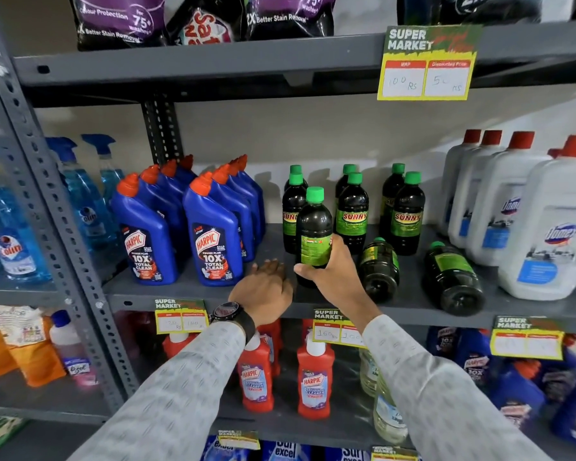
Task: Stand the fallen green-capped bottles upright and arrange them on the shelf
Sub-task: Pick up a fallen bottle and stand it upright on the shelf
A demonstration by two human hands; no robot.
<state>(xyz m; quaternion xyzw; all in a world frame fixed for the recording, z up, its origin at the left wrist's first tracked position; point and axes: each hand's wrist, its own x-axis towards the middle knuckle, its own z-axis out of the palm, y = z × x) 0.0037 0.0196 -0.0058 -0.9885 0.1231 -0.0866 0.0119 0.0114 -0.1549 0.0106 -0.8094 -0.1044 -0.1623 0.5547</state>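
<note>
A green-capped bottle point(314, 234) is gripped around its lower body by the right hand point(330, 271) and is held upright at the front of the shelf point(193, 296), just ahead of the left-hand row of standing bottles point(351, 216). The step in hand is judged to be the placing of this bottle in line with that row; its base is hidden by the fingers, so contact with the shelf cannot be confirmed. The left hand point(263, 287) is laid open and empty on the shelf edge just beside it. Two fallen bottles point(379, 267) are seen lying to the right of the held one, caps pointing to the back. Next, a square set-down and a clean release are called for.
</note>
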